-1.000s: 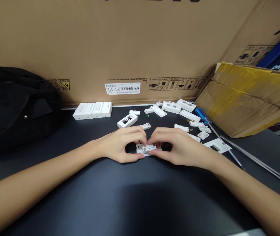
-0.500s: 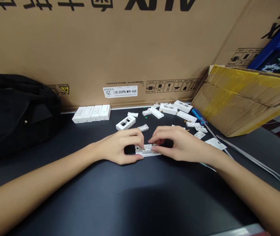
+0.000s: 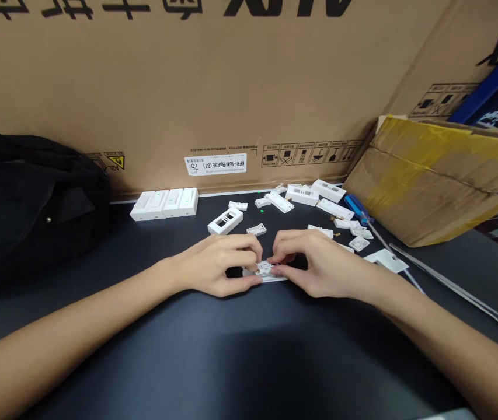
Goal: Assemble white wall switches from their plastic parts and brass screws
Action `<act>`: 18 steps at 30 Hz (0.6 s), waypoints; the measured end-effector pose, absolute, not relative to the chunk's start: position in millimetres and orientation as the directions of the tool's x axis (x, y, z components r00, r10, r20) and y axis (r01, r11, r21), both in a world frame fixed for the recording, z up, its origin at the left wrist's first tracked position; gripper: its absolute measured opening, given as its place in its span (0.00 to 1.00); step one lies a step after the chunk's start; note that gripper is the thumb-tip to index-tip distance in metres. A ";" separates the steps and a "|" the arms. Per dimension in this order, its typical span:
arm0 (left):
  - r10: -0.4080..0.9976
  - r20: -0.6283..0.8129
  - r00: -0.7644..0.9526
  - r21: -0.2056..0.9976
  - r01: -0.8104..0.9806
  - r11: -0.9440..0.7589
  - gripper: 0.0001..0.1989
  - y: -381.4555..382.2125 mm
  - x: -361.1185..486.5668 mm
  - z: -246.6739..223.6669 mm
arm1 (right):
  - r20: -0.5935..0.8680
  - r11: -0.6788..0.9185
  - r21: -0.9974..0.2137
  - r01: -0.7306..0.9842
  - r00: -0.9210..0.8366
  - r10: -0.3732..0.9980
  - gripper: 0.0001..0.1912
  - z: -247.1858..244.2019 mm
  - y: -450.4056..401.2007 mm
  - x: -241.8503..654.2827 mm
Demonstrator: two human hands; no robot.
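Observation:
Both hands meet at a white plastic switch base (image 3: 265,269) lying on the dark table, with a small brass-coloured contact showing near its left end. My left hand (image 3: 225,265) is closed around the left end, thumb at the near edge and fingertips at the top. On the right end, my right hand (image 3: 316,262) pinches with thumb and fingers, which cover part of the base. Whether a small part sits between the right fingertips cannot be made out. Just beyond the hands lie a white switch frame (image 3: 225,221) with openings and a small white moulded piece (image 3: 256,230).
Several assembled white switches (image 3: 164,204) stand in a row at the back left, beside a black bag (image 3: 25,198). White frames and covers (image 3: 302,195), a blue screwdriver (image 3: 356,208), cable ties (image 3: 454,286) and a taped carton (image 3: 432,175) are on the right. A large cardboard box (image 3: 178,87) walls the back.
My left fingers have come down further over the base's left end, and my right fingertips sit closer to its middle. The camera view has shifted slightly.

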State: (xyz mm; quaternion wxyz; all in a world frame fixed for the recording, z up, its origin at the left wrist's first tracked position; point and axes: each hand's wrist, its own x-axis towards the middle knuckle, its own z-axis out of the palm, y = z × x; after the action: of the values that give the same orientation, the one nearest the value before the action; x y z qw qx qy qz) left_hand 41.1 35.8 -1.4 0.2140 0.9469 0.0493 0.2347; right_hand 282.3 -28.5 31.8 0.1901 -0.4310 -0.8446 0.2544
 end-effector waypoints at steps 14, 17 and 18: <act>0.169 0.380 0.910 0.340 0.033 -0.940 0.09 35.2 41.6 -4.7 | 0.489 0.341 -0.855 -0.392 -0.387 0.781 0.04 58.7 -44.4 288.2; 0.178 0.376 0.909 0.339 0.043 -0.940 0.09 34.8 41.5 -4.5 | 0.504 0.355 -0.846 -0.398 -0.382 0.774 0.09 59.8 -47.7 284.2; 0.178 0.377 0.909 0.338 0.044 -0.940 0.09 34.7 41.7 -4.4 | 0.508 0.362 -0.845 -0.394 -0.380 0.773 0.10 59.7 -48.5 283.3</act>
State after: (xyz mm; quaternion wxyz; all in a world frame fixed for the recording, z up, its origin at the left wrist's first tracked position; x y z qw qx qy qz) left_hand 41.7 34.7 -4.4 0.1633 0.9632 0.0578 0.2055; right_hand 283.3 -48.5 59.7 0.5360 -0.1512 -0.6274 0.5442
